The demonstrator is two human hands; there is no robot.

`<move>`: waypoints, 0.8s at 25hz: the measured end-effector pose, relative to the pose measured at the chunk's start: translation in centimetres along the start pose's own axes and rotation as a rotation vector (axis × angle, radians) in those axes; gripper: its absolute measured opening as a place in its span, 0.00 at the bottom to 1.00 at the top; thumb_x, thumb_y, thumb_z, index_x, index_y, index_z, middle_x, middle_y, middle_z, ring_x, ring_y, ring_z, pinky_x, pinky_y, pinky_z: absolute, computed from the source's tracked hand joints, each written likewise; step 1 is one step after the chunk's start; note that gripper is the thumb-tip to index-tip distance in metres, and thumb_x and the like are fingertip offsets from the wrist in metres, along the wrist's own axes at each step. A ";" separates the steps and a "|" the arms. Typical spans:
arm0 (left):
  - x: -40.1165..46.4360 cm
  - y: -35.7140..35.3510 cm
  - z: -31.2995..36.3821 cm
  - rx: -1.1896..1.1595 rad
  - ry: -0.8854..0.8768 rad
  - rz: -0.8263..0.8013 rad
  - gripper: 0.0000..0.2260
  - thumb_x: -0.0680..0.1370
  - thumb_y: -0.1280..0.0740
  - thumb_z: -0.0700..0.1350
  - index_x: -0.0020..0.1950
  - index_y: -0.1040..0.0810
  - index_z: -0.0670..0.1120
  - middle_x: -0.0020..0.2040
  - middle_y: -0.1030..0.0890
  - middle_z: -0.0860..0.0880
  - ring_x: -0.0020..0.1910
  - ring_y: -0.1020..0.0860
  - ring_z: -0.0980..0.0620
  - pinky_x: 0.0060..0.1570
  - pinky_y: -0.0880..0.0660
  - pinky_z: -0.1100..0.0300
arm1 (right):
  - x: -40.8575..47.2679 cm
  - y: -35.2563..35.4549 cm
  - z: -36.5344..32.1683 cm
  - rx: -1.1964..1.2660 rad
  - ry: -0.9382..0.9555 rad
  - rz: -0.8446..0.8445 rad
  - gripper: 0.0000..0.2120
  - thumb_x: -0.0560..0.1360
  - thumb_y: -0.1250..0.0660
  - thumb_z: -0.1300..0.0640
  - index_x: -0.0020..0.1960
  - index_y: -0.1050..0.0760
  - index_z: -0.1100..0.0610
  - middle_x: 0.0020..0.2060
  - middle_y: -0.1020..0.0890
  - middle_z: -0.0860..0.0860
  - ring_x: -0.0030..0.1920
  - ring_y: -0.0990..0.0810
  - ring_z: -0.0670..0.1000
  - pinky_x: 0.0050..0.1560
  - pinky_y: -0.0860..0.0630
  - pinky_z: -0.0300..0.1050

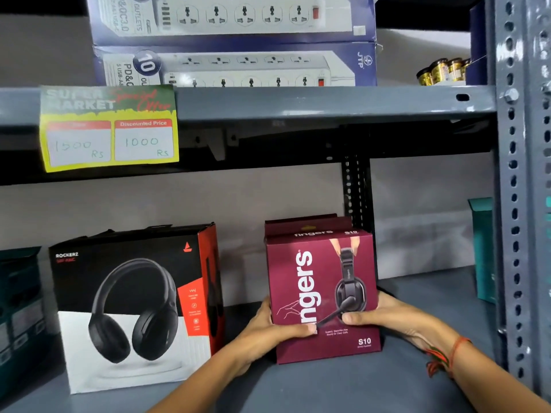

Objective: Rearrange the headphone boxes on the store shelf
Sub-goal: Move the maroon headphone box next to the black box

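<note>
A maroon "fingers S10" headphone box (320,281) stands upright on the grey shelf (417,296), with a second maroon box (301,223) right behind it. My left hand (269,329) grips its lower left side, thumb across the front. My right hand (387,315) holds its lower right side, thumb also on the front. To the left stands a black, white and red "Rockerz" headphone box (134,308), apart from the maroon box.
A dark teal box (18,299) sits at the far left, and a teal box (483,248) at the right by the perforated upright (512,204). Power strip boxes (232,43) fill the shelf above. A yellow price tag (110,128) hangs from that shelf's edge.
</note>
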State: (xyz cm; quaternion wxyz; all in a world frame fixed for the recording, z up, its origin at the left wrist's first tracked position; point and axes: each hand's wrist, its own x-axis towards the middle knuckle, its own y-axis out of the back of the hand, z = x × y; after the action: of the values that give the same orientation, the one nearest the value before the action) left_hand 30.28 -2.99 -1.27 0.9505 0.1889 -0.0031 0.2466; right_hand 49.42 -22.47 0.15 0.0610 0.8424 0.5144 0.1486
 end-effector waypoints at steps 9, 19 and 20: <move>-2.3 -1.8 0.7 0.017 -0.017 0.045 0.53 0.55 0.15 0.62 0.75 0.37 0.57 0.68 0.22 0.54 0.63 0.20 0.55 0.68 0.24 0.50 | -2.3 0.6 0.2 0.011 -0.005 -0.001 0.38 0.59 0.16 0.55 0.67 0.23 0.56 0.58 0.13 0.51 0.59 0.15 0.50 0.52 0.19 0.38; -12.6 6.7 1.6 0.333 -0.732 0.702 0.52 0.67 0.28 0.71 0.83 0.53 0.61 0.83 0.49 0.65 0.81 0.48 0.65 0.76 0.48 0.72 | -3.8 -8.1 -8.6 -0.082 0.634 0.607 0.54 0.57 0.19 0.34 0.74 0.47 0.26 0.69 0.40 0.17 0.68 0.39 0.22 0.65 0.37 0.25; -13.4 8.8 1.7 0.352 -0.784 0.798 0.52 0.69 0.27 0.69 0.83 0.54 0.58 0.84 0.50 0.60 0.82 0.50 0.62 0.77 0.49 0.71 | -3.6 -10.2 -9.5 -0.111 0.707 0.611 0.52 0.58 0.20 0.33 0.75 0.45 0.29 0.70 0.39 0.19 0.70 0.39 0.24 0.68 0.37 0.27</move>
State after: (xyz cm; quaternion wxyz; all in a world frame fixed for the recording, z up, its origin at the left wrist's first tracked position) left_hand 14.56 -2.80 2.15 0.6664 0.4052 -0.3845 0.4938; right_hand 36.22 -21.40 5.82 -0.1195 0.8484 0.2234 0.4647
